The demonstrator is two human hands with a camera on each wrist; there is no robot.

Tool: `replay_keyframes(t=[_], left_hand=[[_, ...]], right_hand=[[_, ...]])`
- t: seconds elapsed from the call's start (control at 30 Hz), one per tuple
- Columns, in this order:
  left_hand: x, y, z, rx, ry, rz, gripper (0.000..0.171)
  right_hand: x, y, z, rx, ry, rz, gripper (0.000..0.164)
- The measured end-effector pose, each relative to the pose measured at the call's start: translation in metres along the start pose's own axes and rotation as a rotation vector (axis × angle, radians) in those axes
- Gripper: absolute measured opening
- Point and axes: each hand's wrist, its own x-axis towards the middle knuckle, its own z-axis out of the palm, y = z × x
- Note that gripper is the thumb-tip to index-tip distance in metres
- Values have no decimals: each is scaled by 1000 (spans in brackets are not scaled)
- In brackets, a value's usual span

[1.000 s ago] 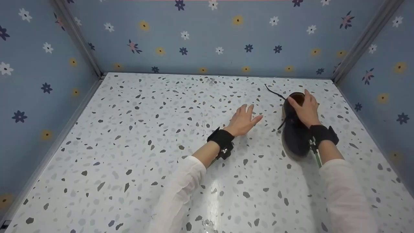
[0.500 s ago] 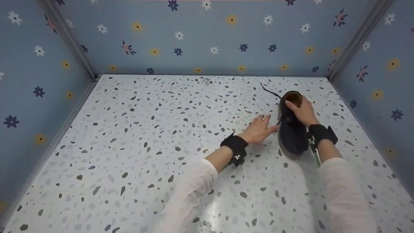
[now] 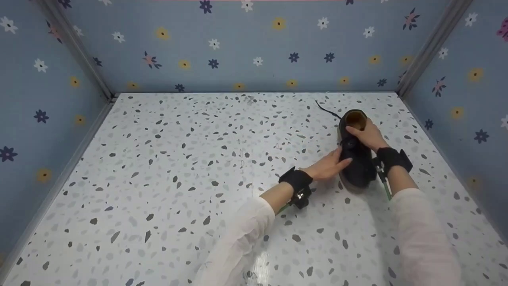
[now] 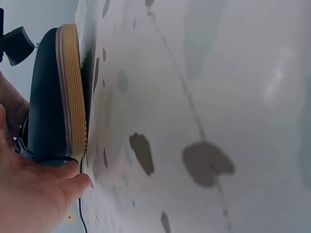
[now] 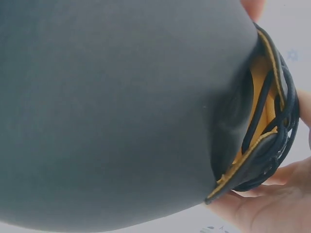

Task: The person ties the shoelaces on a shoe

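A dark lace-up shoe (image 3: 356, 172) with a tan lining lies on the speckled surface at the right of the head view, its toe pointing towards me. Thumb and fingers of my right hand (image 3: 371, 137) grip it around the ankle opening. My left hand (image 3: 327, 165) reaches its left side, fingers nearly straight; the left wrist view has the fingertips at the layered sole (image 4: 73, 92), by the lace. One loose lace (image 3: 327, 110) trails towards the back wall. In the right wrist view the toe (image 5: 121, 107) hides much of the rest, though crossed laces (image 5: 279, 121) show beyond it.
Blue flowered panels rise at the back (image 3: 238, 47), the left (image 3: 39, 91) and the right (image 3: 472, 95) of the white speckled surface (image 3: 178, 167). The right panel stands not far from the shoe. Both wrists wear black straps with cameras.
My left hand has moved right, from apart to the shoe's left side. The right hand keeps its hold at the opening, its fingers lower along the side. The head view has shifted slightly.
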Motion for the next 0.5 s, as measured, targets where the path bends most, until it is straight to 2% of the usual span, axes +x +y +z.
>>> replay_keyframes(t=[0.27, 0.5], left_hand=[[1, 4, -1, -164, 12, 15, 56], [3, 5, 0, -230, 25, 15, 55]], right_hand=[[1, -6, -1, -22, -11, 24, 77], [1, -5, -1, -26, -22, 51, 77]])
